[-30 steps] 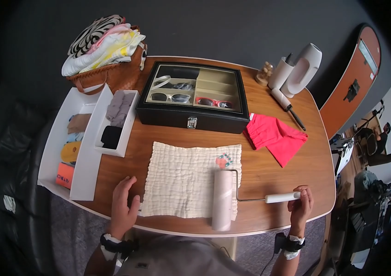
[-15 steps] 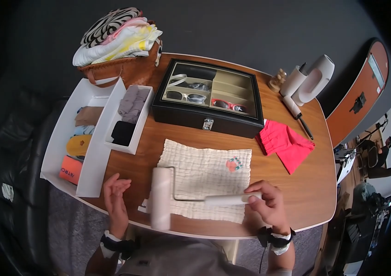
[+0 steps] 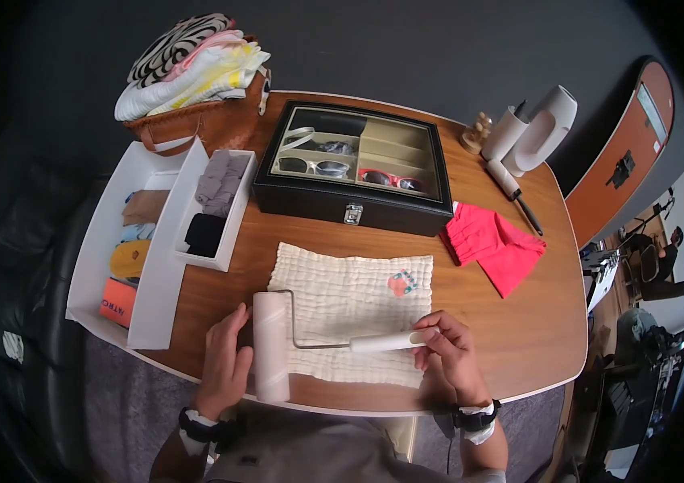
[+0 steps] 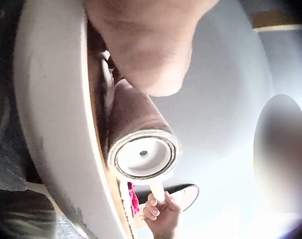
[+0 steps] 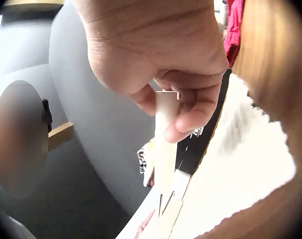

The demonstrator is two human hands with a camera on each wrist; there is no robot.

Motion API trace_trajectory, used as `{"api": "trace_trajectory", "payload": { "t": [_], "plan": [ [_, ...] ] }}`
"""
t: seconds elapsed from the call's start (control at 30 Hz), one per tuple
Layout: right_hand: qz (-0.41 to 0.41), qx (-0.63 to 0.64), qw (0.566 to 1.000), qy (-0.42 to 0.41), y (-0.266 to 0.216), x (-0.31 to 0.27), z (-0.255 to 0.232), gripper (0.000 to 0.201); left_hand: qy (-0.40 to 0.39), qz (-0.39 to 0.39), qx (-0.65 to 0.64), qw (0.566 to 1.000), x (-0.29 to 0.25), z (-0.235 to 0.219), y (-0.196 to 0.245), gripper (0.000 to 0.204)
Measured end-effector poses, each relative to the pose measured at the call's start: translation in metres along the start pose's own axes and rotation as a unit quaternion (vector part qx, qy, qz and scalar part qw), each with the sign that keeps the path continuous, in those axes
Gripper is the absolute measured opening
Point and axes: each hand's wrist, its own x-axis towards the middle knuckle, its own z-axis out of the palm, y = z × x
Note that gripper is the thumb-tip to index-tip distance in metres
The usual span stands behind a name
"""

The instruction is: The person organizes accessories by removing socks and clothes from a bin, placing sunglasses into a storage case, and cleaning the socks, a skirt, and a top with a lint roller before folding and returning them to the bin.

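Note:
A white lint roller (image 3: 270,348) lies across the left side of a cream crinkled cloth (image 3: 358,310) in the head view. My right hand (image 3: 448,351) grips the end of its white handle (image 3: 386,343); the right wrist view shows the thumb and fingers around that handle (image 5: 166,144). Just left of the roller, my left hand (image 3: 224,362) is held with its fingers fairly straight, close beside the sticky cylinder. From the left wrist view, the roller's round end (image 4: 144,154) faces the camera below the hand. A footprint-like print marks the cloth's upper right corner.
Behind the cloth stands a black glasses case (image 3: 350,213) with a clear lid. White boxes (image 3: 157,306) of folded clothes sit at the left, near a brown bag (image 3: 217,129) piled with fabric. Red shorts (image 3: 495,249) lie right; beyond them are a smaller lint roller (image 3: 505,179) and a white appliance (image 3: 547,133).
My right hand has carried the lint roller from the cloth's right side to its left edge. My left hand has shifted and is now right beside the roller.

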Motion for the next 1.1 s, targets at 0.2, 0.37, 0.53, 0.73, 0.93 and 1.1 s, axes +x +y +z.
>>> {"api": "trace_trajectory", "payload": {
  "t": [0.2,0.37,0.53,0.73,0.93,1.1],
  "plan": [
    [-0.017,0.028,0.995,0.098,0.008,-0.035,-0.038,0.017,-0.019,0.016,0.11,0.994,0.007,0.003,0.014,0.066],
    [-0.094,-0.024,0.969,0.228,0.008,-0.073,-0.086,0.024,-0.019,0.026,0.127,0.991,0.006,0.005,0.013,0.065],
    [-0.167,-0.009,0.921,0.351,0.007,-0.106,-0.119,0.026,-0.02,0.019,0.137,0.99,0.006,0.007,0.013,0.065],
    [-0.199,-0.008,0.903,0.38,0.001,-0.115,-0.127,0.027,-0.017,0.018,0.133,0.991,0.006,0.006,0.012,0.065],
    [-0.219,0.043,0.886,0.407,-0.006,-0.075,-0.123,0.026,-0.006,0.017,0.109,0.994,0.005,0.004,0.01,0.067],
    [-0.187,-0.032,0.921,0.341,-0.015,-0.043,-0.127,0.026,-0.001,0.011,0.091,0.996,0.005,0.002,0.009,0.07]
  ]
}}
